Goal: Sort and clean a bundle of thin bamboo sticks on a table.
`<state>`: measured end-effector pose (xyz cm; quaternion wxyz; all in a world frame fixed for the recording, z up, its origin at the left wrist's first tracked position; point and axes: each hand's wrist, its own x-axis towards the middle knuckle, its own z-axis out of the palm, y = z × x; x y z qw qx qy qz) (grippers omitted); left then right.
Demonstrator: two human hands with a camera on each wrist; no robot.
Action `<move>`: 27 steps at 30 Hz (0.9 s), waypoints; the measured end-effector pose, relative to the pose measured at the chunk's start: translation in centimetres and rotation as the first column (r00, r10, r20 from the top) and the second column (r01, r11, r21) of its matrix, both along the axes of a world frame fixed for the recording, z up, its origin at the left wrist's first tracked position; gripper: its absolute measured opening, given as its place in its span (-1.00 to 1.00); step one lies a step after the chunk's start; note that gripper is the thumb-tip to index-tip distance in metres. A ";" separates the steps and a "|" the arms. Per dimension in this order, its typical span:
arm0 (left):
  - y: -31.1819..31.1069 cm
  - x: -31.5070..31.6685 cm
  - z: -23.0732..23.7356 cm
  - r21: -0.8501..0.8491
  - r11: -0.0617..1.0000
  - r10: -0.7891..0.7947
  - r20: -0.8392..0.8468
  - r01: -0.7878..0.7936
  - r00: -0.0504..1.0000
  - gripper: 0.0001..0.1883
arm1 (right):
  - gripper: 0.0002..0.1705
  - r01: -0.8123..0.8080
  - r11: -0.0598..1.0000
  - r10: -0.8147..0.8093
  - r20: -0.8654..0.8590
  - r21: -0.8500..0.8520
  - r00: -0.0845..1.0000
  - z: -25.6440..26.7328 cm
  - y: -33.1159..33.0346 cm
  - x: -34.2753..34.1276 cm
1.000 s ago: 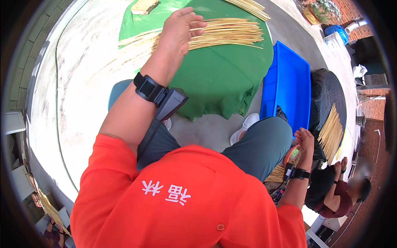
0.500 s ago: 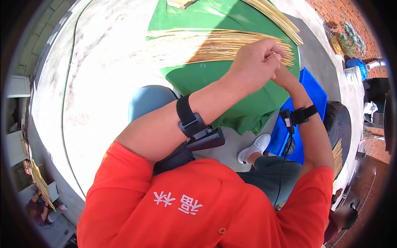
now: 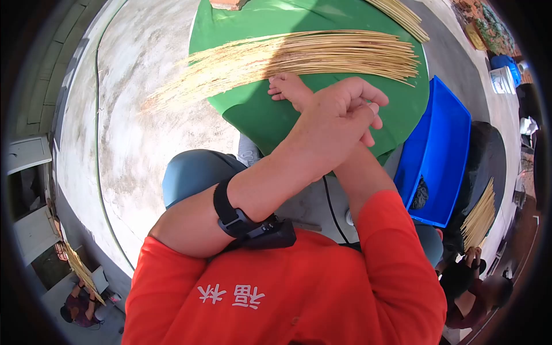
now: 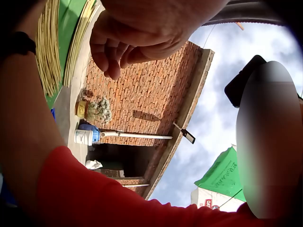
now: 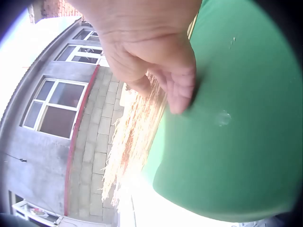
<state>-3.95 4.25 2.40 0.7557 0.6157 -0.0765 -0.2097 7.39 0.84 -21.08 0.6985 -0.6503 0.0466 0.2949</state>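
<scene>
A bundle of thin straw-coloured stalks (image 3: pixel 345 54) lies across the green cloth (image 3: pixel 264 118), its feathery ends toward the left. My forearms cross, the left one above the right. My left hand (image 3: pixel 345 109) hangs over the right forearm with loosely bent fingers and holds nothing; the left wrist view shows this hand (image 4: pixel 151 33) in the air. My right hand (image 3: pixel 289 90) is low over the cloth at the bundle's near edge. In the right wrist view, its fingers (image 5: pixel 179 94) are extended beside the feathery stalks (image 5: pixel 137 127); whether they touch them I cannot tell.
Another stalk bundle (image 3: pixel 402 17) lies at the cloth's far right, and a brick-like block (image 3: pixel 227 4) at its far edge. A blue tray (image 3: pixel 440 155) stands right of the cloth. More stalks (image 3: pixel 479 221) rest on a black cover, near a person (image 3: pixel 474 299).
My right hand has moved left under the left forearm, from beside the left hand to the bundle's near edge. Earlier, my left hand moved right from above the bundle.
</scene>
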 end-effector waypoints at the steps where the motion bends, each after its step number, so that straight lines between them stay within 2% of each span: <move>1: 0.1 -0.1 0.1 0.011 1.000 0.008 -0.017 -0.008 1.000 -0.80 | -0.70 0.005 1.000 -0.005 0.005 0.002 1.000 0.0 0.7 0.4; 4: 0.1 -0.2 -0.1 0.005 1.000 0.023 -0.029 -0.022 0.999 -0.79 | -0.71 0.004 0.999 -0.001 0.075 -0.042 0.997 1.1 2.3 1.1; 8: 0.3 0.1 0.3 -0.047 0.998 0.042 -0.074 -0.046 0.996 -0.80 | -0.68 0.006 0.996 -0.019 0.157 0.084 0.987 -2.4 0.9 0.4; 9: 0.3 0.0 0.3 -0.058 0.997 0.039 -0.070 -0.043 0.997 -0.80 | -0.66 0.020 0.989 -0.048 0.195 0.144 0.980 -2.4 0.1 0.2; 10: 0.3 -0.1 0.2 -0.044 0.999 0.003 -0.082 -0.007 0.997 -0.80 | -0.66 0.023 0.991 -0.050 0.201 0.135 0.978 -2.3 -0.9 0.8; 11: 0.2 -0.3 0.1 -0.031 0.999 -0.032 -0.095 0.029 0.995 -0.80 | -0.62 0.102 0.967 -0.006 0.380 -0.234 0.925 -0.4 -2.2 1.2; 12: 0.1 -0.5 -0.1 -0.042 0.999 -0.035 -0.092 0.031 0.995 -0.80 | -0.57 0.234 0.803 0.106 0.517 -0.548 0.849 1.2 -3.6 1.5; 14: -0.2 -0.9 -0.5 0.049 0.963 -0.259 -0.095 0.264 0.961 -0.81 | -0.48 0.376 0.578 0.244 0.593 -0.724 0.767 2.8 -6.5 2.4; 15: -0.5 -1.1 -0.7 0.042 0.962 -0.264 -0.093 0.269 0.960 -0.81 | -0.48 0.379 0.571 0.245 0.591 -0.729 0.768 2.3 -7.9 3.2; 17: -1.1 -1.2 -1.2 0.178 0.875 -0.446 -0.068 0.451 0.892 -0.81 | -0.27 0.463 0.441 0.418 0.633 -0.769 0.652 1.5 -10.0 4.4; 18: -1.4 -1.3 -1.3 0.238 0.842 -0.489 -0.042 0.484 0.871 -0.80 | -0.27 0.468 0.436 0.416 0.633 -0.769 0.652 0.9 -10.7 4.3; 20: -1.7 -1.3 -1.7 0.301 0.821 -0.516 0.025 0.486 0.856 -0.81 | -0.21 0.330 0.371 0.541 0.491 -0.868 0.683 0.3 -11.4 3.6; 21: -1.9 -1.3 -2.0 0.361 0.800 -0.540 0.084 0.479 0.838 -0.81 | -0.21 0.332 0.368 0.541 0.491 -0.868 0.683 0.2 -11.6 2.9; 23: -2.2 -1.6 -2.7 0.406 0.792 -0.545 0.132 0.456 0.828 -0.81 | -0.13 0.352 0.268 0.602 0.442 -0.897 0.665 -0.2 -11.3 0.7; 24: -2.4 -1.7 -3.0 0.451 0.783 -0.550 0.182 0.428 0.815 -0.81 | -0.17 0.444 0.290 0.588 0.524 -0.848 0.616 -0.9 -11.0 -0.5; 27: -3.0 -2.5 -3.4 0.530 0.726 -0.597 0.170 0.438 0.784 -0.81 | -0.15 0.457 0.284 0.571 0.532 -0.843 0.625 -1.7 -10.6 -3.5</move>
